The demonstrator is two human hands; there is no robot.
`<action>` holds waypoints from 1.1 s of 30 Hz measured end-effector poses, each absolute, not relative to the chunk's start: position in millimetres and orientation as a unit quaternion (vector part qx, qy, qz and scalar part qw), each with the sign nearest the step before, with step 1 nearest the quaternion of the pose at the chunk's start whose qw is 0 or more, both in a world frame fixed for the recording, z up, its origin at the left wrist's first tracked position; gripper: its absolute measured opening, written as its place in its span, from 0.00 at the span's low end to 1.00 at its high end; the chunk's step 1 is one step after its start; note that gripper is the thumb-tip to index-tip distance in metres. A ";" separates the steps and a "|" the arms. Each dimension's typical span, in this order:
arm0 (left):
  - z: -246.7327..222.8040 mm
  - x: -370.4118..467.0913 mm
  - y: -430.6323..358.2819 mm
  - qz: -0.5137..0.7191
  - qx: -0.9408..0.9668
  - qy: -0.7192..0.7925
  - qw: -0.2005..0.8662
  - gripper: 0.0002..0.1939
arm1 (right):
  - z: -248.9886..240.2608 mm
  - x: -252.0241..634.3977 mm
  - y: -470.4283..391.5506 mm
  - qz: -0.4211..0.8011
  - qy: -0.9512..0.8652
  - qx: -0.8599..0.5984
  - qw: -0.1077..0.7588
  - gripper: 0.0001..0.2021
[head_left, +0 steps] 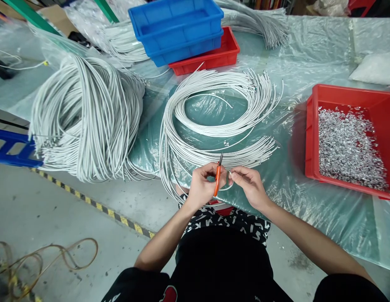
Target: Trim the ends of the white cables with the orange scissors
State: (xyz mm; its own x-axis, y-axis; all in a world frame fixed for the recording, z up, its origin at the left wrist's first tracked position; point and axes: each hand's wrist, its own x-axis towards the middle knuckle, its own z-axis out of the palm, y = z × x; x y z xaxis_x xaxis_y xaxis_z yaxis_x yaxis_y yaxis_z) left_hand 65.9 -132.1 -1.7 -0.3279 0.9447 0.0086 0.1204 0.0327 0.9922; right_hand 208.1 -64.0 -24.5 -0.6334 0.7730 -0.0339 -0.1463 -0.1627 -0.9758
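Note:
My left hand (203,185) is closed around small orange-handled snips (218,179), whose dark metal tip points up and away from me. My right hand (250,186) pinches the end of a white cable (229,188) between thumb and fingertips, close beside the left fingers. The cable curves below both hands; its very end is mostly hidden by the fingers. Just beyond the hands, a loose coil of white cables (210,131) lies on the plastic-covered table (295,218), with many cut ends fanned toward the right.
A big bundle of white cables (87,121) sits at the table's left edge. On the right stands a red bin (312,138) holding small shiny metal pieces (349,147). Stacked blue trays (179,35) rest on a red tray (229,50) at the back, near more cables (260,23).

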 end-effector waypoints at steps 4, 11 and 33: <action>-1.4 58.5 -128.4 0.534 0.441 0.625 0.361 0.03 | -26.1 207.3 -64.0 0.723 -0.548 -0.273 0.320 0.14; -9.8 15.1 -61.1 0.440 0.525 0.652 0.325 0.07 | -30.9 203.6 -63.5 0.695 -0.563 -0.305 0.327 0.15; -13.4 39.0 -131.5 0.382 0.589 0.657 0.274 0.07 | -37.3 206.7 -52.4 0.679 -0.529 -0.325 0.393 0.15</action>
